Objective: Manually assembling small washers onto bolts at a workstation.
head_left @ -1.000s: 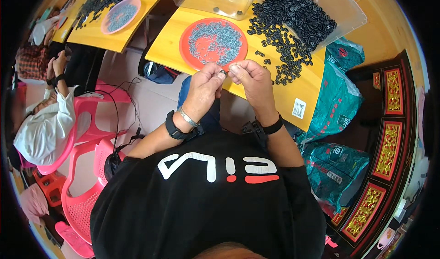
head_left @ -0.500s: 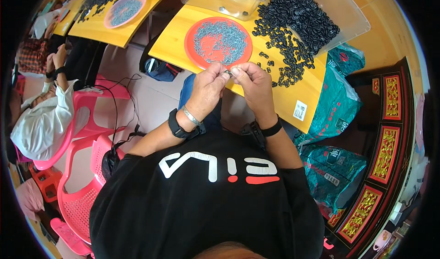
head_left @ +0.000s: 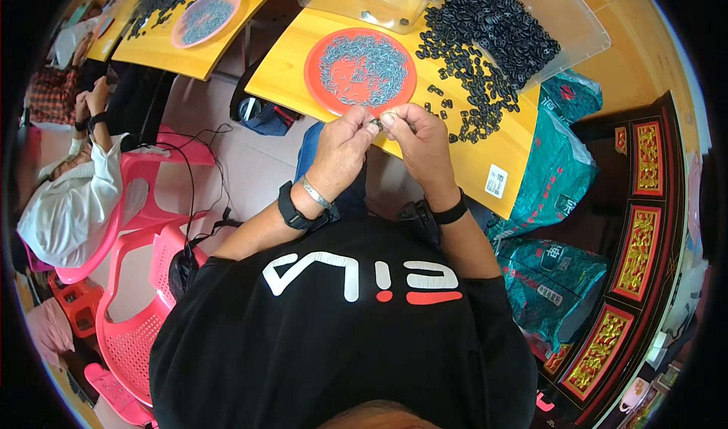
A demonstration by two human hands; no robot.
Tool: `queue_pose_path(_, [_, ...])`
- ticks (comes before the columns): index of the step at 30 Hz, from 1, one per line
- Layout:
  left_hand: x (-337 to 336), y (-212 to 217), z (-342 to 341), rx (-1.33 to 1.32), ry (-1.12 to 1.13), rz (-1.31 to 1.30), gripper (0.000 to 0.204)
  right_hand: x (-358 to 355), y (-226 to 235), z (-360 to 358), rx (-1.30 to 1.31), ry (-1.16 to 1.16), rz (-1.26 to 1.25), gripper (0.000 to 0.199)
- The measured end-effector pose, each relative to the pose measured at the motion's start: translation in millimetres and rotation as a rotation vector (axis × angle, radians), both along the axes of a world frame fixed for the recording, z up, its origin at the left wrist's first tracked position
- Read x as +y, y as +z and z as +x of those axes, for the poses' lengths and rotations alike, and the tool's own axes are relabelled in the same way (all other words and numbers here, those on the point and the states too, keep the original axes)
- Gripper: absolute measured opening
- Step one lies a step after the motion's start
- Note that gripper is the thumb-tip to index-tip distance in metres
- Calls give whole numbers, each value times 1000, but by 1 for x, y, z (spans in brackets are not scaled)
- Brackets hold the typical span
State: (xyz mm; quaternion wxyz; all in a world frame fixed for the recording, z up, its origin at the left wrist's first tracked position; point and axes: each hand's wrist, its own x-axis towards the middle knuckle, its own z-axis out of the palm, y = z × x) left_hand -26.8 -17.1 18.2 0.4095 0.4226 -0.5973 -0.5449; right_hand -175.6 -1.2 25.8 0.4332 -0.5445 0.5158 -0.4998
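Both hands meet at the table's front edge, just below a red round tray of small silver screws. My left hand is closed in a pinch on a small black plastic piece, mostly hidden by the fingertips. Thumb and forefinger of my right hand press together right beside that piece; whatever they grip is too small and covered to name. To the right of the tray, many loose black plastic pieces spread over the yellow table.
A clear plastic bin lies tipped at the back right, spilling black pieces. Another clear box stands behind the tray. Teal bags sit right of the table. At left are pink chairs, cables and another person by a second table.
My hands stay almost in place, with only a slight shift of the fingertips around the small piece. Tray, bin and loose pieces look the same.
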Motion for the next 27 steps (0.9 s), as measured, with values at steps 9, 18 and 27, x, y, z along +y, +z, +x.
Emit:
queue_pose_path(9, [-2,-2,2,-22,-2,23,11,-1,3,-2,14,-14,6,11])
queue_pose_path(18, [-4,-4,4,-46,-20,18,13,-2,-3,0,68,19,28,11])
queue_pose_path(27, [-5,-6,3,-49,-20,20,14,-2,-7,1,59,-8,27,10])
